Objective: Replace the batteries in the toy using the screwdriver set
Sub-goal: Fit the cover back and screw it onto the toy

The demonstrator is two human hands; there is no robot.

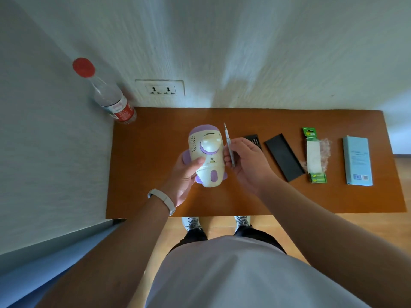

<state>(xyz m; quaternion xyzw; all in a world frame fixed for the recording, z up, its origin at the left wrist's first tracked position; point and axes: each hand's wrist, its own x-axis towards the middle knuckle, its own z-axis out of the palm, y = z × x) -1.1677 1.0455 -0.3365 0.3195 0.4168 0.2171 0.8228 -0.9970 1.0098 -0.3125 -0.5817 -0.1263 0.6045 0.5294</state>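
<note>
The white and purple toy (206,155) is being held above the middle of the table (144,152), lifted clear of the wood, by the left hand (185,176); the thumb is being pressed on the toy's front while the fingers are being curled round behind it. A white wristband (162,200) is being worn on that wrist. Just beside the toy's right flank, the slim grey screwdriver (228,138) is being pinched by the right hand (246,162), tip pointing toward the table's far edge. Partly hidden behind that hand, the bit tray (253,140) is lying on the wood. Further toward the right edge, the black case lid (283,156), the green battery pack (314,156) and a pale blue box (358,161) are being kept in a row, each apart from the next. At the far left corner a clear bottle (111,98) with a red cap is standing against the wall
</note>
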